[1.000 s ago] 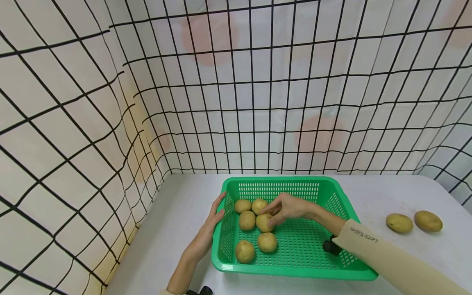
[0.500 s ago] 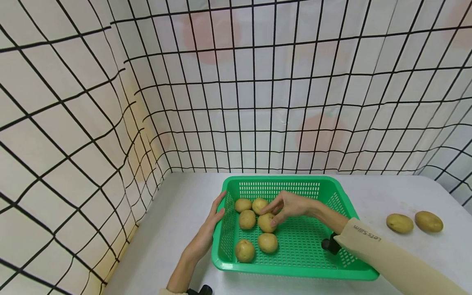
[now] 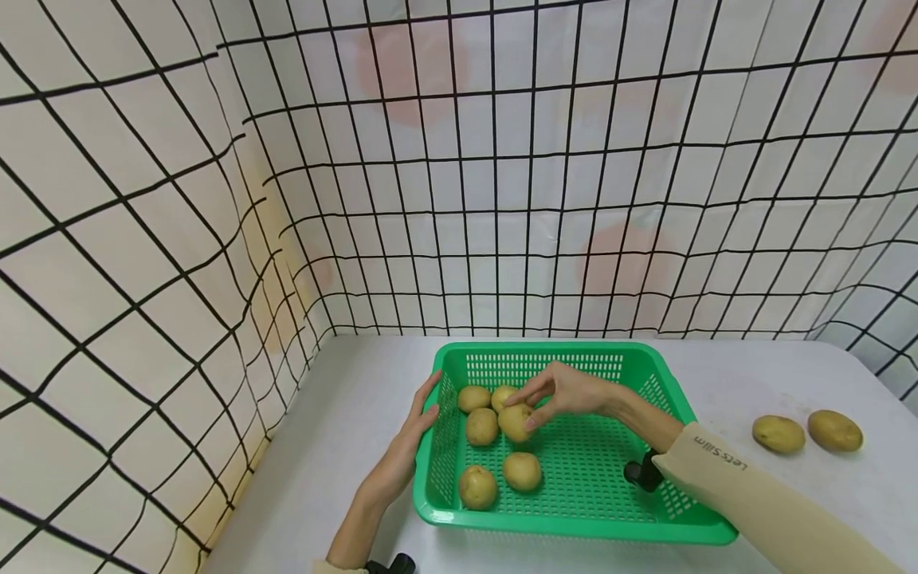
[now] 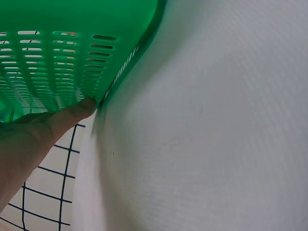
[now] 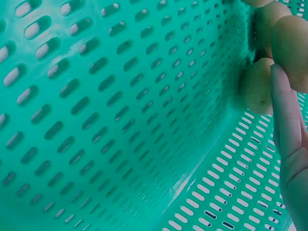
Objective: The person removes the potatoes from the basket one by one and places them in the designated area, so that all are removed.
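Behind the hand [image 3: 574, 392] holding a potato [image 3: 513, 422], the sleeve [image 3: 774, 504] reads "LetsSlim".

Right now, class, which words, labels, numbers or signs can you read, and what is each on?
"LetsSlim", upside down, on the right sleeve; the last letters are too small to be sure of.
No other readable text, including on the green basket or potatoes.

head: high, forward | wrists: close, left outside basket [image 3: 574, 529], right inside
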The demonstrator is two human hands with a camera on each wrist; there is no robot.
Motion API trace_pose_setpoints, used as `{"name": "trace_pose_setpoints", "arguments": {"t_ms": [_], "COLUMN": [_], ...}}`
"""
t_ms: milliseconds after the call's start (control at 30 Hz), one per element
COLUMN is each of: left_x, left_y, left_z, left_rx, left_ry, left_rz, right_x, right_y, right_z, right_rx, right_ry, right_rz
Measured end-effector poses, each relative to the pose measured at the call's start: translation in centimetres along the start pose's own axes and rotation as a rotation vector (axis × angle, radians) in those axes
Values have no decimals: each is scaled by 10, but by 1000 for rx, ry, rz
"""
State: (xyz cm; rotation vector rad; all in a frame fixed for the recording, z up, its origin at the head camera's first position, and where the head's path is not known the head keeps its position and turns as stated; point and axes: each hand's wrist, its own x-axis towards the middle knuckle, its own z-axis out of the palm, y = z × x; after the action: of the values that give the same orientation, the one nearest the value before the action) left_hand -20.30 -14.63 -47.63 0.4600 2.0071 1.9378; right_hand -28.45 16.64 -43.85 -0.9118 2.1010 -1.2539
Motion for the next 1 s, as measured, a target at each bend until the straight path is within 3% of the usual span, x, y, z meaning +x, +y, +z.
{"name": "trace_pose_setpoints", "arguments": {"t_ms": [400, 733, 1000], "left_x": [0, 0, 1], "left_y": [0, -1, -2], "left_z": [1, 1, 0], "left_rx": [10, -6, -7], "left_ry": [3, -2, -1], "left_rz": [3, 4, -1], "right_x": [-2, -5, -7], "right_y": [-4, -8, -11], "right_z": [-7, -12, -17], "right_rx": [17, 22, 9], "right_ry": [82, 99, 144], "right_rz": [6, -17, 31]}}
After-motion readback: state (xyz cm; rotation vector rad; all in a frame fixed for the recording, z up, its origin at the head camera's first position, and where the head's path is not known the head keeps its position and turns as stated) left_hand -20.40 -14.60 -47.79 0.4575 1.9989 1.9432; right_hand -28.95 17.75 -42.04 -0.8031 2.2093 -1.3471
